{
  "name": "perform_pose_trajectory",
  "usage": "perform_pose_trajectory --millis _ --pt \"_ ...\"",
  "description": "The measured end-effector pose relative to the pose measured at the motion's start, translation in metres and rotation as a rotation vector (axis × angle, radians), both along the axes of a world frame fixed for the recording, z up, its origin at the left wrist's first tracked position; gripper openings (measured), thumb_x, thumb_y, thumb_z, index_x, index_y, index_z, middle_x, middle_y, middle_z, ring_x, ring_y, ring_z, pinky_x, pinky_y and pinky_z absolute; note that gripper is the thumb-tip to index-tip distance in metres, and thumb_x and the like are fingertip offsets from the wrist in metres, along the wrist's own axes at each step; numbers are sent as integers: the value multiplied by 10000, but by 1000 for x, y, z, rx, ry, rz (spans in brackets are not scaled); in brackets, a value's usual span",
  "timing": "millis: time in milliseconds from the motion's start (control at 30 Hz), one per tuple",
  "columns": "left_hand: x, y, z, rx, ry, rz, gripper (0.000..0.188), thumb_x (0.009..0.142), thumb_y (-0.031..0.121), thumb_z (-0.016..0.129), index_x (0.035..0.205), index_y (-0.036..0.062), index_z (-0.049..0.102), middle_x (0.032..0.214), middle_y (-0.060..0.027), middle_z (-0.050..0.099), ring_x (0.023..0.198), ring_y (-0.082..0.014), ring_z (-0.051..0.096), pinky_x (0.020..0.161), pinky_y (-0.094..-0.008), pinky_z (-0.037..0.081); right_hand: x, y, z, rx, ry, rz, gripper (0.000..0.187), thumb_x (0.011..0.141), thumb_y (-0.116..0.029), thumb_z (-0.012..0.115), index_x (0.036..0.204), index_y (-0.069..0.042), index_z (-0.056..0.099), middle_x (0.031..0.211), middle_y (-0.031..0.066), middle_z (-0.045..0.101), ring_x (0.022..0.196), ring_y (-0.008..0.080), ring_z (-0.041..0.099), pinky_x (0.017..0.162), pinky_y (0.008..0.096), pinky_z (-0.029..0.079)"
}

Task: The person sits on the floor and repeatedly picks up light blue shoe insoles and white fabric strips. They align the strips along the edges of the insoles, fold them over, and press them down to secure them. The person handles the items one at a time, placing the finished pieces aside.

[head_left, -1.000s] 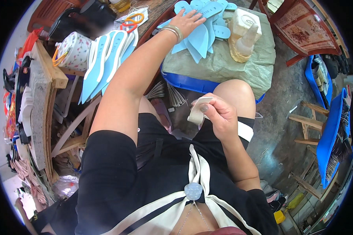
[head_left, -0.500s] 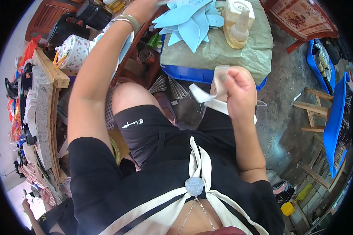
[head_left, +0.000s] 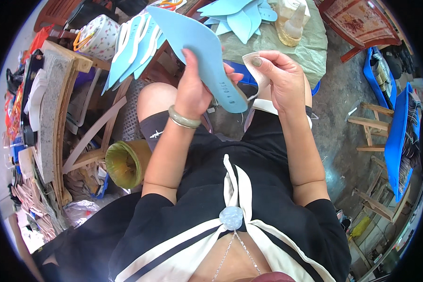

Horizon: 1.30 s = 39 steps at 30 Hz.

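Note:
My left hand [head_left: 192, 91], with a pale bangle at its wrist, grips a light blue shoe insole [head_left: 199, 49] by its middle; its pointed end is up to the left, its rounded heel end near my lap. To the right, my right hand [head_left: 284, 82] pinches a curved whitish strip [head_left: 260, 77] between thumb and fingers. The strip's lower end is close to the insole's heel; whether they touch I cannot tell. Another white strip [head_left: 266, 105] lies over my right thigh. More blue insoles [head_left: 244, 19] are piled on the covered table ahead.
A cloudy bottle [head_left: 292, 28] stands on the green-covered table [head_left: 310, 51]. At the left hang blue insoles with white strips [head_left: 136, 44], near a floral container [head_left: 98, 35]. A lined bin [head_left: 127, 164] is beside my left leg. Blue trays [head_left: 399, 145] on wooden stands are at the right.
My left hand has come back from the far insole pile toward my lap and now holds a blue insole. My right hand has moved slightly up and still holds the strip.

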State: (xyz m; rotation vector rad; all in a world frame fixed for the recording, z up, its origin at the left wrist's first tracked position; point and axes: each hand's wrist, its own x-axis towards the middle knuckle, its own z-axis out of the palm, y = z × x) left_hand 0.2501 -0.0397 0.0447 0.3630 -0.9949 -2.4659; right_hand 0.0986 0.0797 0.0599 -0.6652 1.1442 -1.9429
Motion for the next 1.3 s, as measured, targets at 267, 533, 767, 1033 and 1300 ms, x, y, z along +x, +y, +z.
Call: perform_pose_trajectory --millis 267,533,767,1033,1300 --pt "9 27 31 -180 -151 336 496 967 411 498 1211 -22 500 1043 -134 626 923 -212 636 773 -327 538 17 -17 22 -90 -68 25 141 838 -62 695 943 31 679 884 74 687 779 95 625 719 218 501" --pt "6 38 27 -200 -31 418 378 961 354 535 1132 17 541 926 -102 634 783 -162 630 672 -275 527 28 -27 21 -133 -241 132 164 839 -90 703 964 15 679 879 66 683 771 96 627 668 216 500" --pt "5 38 22 -255 -20 392 353 967 346 524 1116 27 550 846 -97 635 708 -166 627 638 -272 519 32 -25 19 -134 -276 92 162 843 -109 706 950 11 680 837 50 674 690 79 606 582 190 466" --pt "11 39 24 -282 -30 303 355 971 343 510 1115 21 551 845 -106 640 710 -184 628 646 -298 519 32 -15 29 -179 -321 215 142 852 -98 690 935 14 668 825 66 673 675 107 639 505 238 525" --pt "10 40 21 -281 -18 294 360 970 335 515 1132 16 547 840 -99 637 709 -180 628 646 -297 524 31 -16 25 -192 -291 161 112 863 -79 671 924 14 674 847 49 662 722 105 628 597 224 520"
